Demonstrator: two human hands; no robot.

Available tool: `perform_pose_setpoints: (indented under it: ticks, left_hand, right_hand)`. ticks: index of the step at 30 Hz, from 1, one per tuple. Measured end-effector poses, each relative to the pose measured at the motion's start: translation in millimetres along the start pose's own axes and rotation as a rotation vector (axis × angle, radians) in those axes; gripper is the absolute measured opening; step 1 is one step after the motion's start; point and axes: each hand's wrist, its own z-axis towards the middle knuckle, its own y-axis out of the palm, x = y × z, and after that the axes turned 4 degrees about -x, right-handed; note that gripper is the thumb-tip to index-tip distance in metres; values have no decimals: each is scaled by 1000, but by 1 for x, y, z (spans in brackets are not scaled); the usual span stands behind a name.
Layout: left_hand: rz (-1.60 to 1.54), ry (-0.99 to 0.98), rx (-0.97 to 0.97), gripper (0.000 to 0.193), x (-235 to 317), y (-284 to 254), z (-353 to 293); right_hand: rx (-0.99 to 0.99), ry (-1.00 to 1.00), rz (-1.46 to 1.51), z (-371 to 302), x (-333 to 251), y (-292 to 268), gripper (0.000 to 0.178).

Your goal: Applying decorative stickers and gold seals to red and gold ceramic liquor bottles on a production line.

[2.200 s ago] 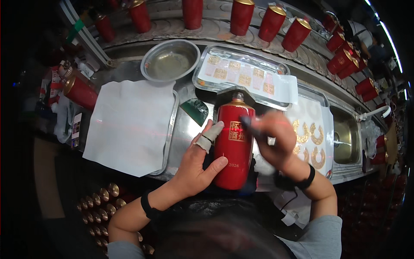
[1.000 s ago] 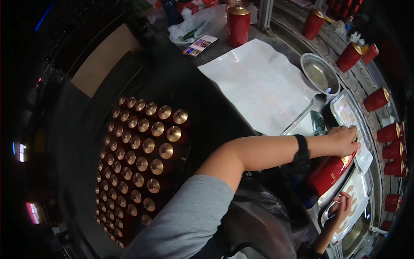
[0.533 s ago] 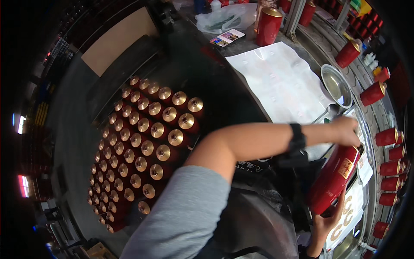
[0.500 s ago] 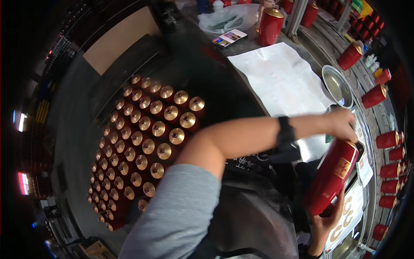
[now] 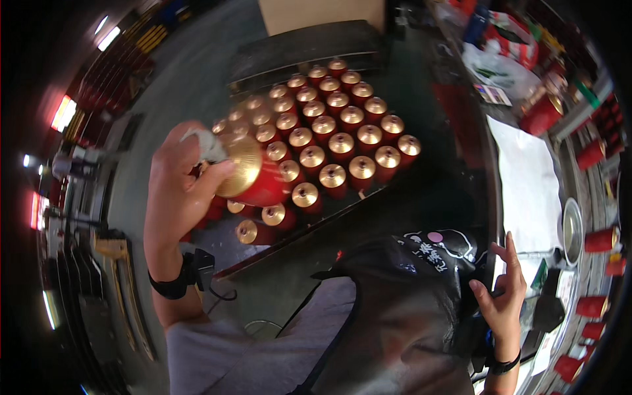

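My left hand (image 5: 178, 178) is closed around the neck of a red bottle (image 5: 266, 185) with a gold shoulder. It holds the bottle tilted over the near left part of a pallet-like base. A whitish scrap, perhaps a cloth, (image 5: 205, 143) shows between the fingers. Many similar red bottles (image 5: 340, 143) with gold tops stand upright in rows there, beyond and right of the held one. At the right, my right hand (image 5: 505, 286) is raised near the workbench edge, its fingers spread and holding nothing.
On the workbench lie a white sheet (image 5: 530, 191) and a metal bowl (image 5: 571, 230). A plastic bag (image 5: 503, 72) and another red bottle (image 5: 543, 113) are at its far end. More red bottles (image 5: 600, 240) line a rail on the right. A cardboard sheet (image 5: 322, 14) stands behind the rows.
My left hand has carried the red bottle from the workbench leftward over the rows. My right hand has let go of the bottle. The view has turned left.
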Motion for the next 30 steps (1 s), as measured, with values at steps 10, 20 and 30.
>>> perform_pose_setpoints:
  ticks: [10,20,30]
  left_hand:
    - [638,-518,180,22,-308,27,-175]
    - [466,-554,184,19,-451,121,-234]
    - [541,-663,347,31,-415,110,-175]
  right_hand:
    - [42,18,-54,13,-6,33,89]
    - [169,-23,-271,0,31,43,87]
    - [204,404,-126,-26,-14,22,78]
